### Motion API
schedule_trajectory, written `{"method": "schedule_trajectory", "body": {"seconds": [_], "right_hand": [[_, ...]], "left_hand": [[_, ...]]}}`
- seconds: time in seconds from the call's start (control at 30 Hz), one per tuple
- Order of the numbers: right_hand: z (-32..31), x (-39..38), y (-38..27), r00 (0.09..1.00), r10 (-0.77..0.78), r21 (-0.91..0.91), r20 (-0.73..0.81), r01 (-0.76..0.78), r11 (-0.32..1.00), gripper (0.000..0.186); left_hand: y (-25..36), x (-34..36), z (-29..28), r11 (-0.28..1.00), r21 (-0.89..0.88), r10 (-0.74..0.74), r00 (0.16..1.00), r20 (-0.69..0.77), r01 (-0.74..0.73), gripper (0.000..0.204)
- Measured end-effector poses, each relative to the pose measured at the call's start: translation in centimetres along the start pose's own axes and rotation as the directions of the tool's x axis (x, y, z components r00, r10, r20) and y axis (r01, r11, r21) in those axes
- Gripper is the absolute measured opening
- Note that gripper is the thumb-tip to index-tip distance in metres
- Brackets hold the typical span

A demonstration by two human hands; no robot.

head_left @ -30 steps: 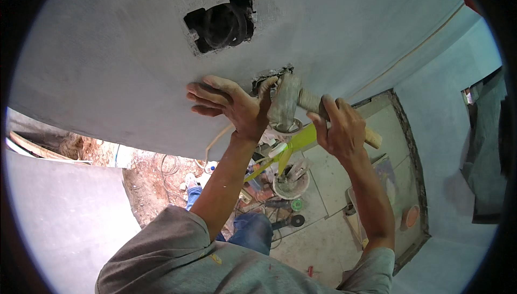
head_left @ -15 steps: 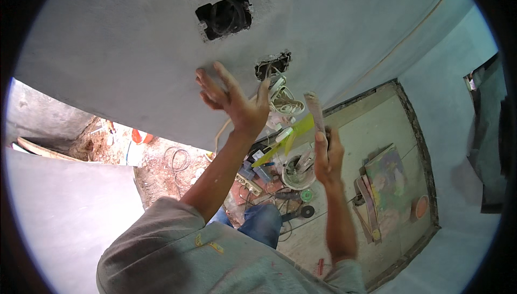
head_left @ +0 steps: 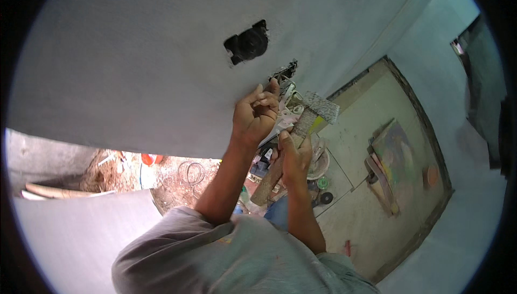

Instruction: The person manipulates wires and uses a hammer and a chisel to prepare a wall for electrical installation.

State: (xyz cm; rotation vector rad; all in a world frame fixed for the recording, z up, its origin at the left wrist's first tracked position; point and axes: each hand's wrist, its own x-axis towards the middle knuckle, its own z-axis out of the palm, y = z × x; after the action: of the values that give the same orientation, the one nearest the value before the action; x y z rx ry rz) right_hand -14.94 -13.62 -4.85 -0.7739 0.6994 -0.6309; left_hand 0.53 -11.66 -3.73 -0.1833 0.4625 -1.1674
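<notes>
My left hand [head_left: 252, 117] is raised against the grey plastered wall [head_left: 161, 62], just below a small rough-edged hole [head_left: 291, 70]. Its fingers are curled, with the index fingertip at the hole's lower edge; whatever it may pinch is too small to make out. My right hand [head_left: 296, 159] grips a hammer [head_left: 304, 123] around the handle, and the tool is crusted with grey cement. The hammer's head points up and right, close to the wall. White cables [head_left: 293, 99] hang out of the small hole beside my left fingers. Above it, a black switch box [head_left: 249, 43] is set in the wall.
Below stand a whitish bucket [head_left: 321, 163], a green roll [head_left: 322, 183] and a black roll [head_left: 326, 198]. Paint-stained boards [head_left: 397, 146] and an orange cup [head_left: 431, 176] are on the tiled floor at right. Rubble and coiled wire [head_left: 192, 173] lie at lower left.
My left hand's spread fingers have curled in, near the small hole. My right hand has moved left and the hammer has turned, so its head now shows near the cables.
</notes>
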Motion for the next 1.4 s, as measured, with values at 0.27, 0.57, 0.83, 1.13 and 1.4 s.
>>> {"method": "schedule_trajectory", "body": {"seconds": [0.27,0.57,0.83,1.13,1.4], "right_hand": [[2.9,-1.8,-1.4,0.946,-0.031,-0.007,-0.321,0.031,1.000,0.023],[-2.5,-10.8,1.4,0.756,-0.154,-0.255,-0.636,-0.018,0.967,0.023],[-6.9,-19.0,1.2,0.719,-0.181,-0.352,-0.671,-0.095,0.931,0.017],[-11.1,-18.5,5.5,0.813,0.168,-0.466,-0.558,-0.474,0.747,0.021],[-0.9,-12.5,13.7,0.726,0.668,-0.773,-0.165,-0.515,0.369,0.032]], "left_hand": [[0.6,0.3,-1.0,0.817,-0.501,-0.251,0.958,0.138,0.286,0.043],[0.1,0.2,0.6,0.555,-0.779,-0.366,0.926,0.089,0.294,0.051],[0.9,1.3,-2.0,0.754,-0.577,-0.251,0.949,0.189,0.314,0.051],[5.7,-7.7,-8.4,0.521,0.842,0.011,0.986,-0.166,0.136,0.023],[9.1,-21.6,-20.9,0.539,0.578,-0.402,0.791,-0.462,0.612,0.040]]}}
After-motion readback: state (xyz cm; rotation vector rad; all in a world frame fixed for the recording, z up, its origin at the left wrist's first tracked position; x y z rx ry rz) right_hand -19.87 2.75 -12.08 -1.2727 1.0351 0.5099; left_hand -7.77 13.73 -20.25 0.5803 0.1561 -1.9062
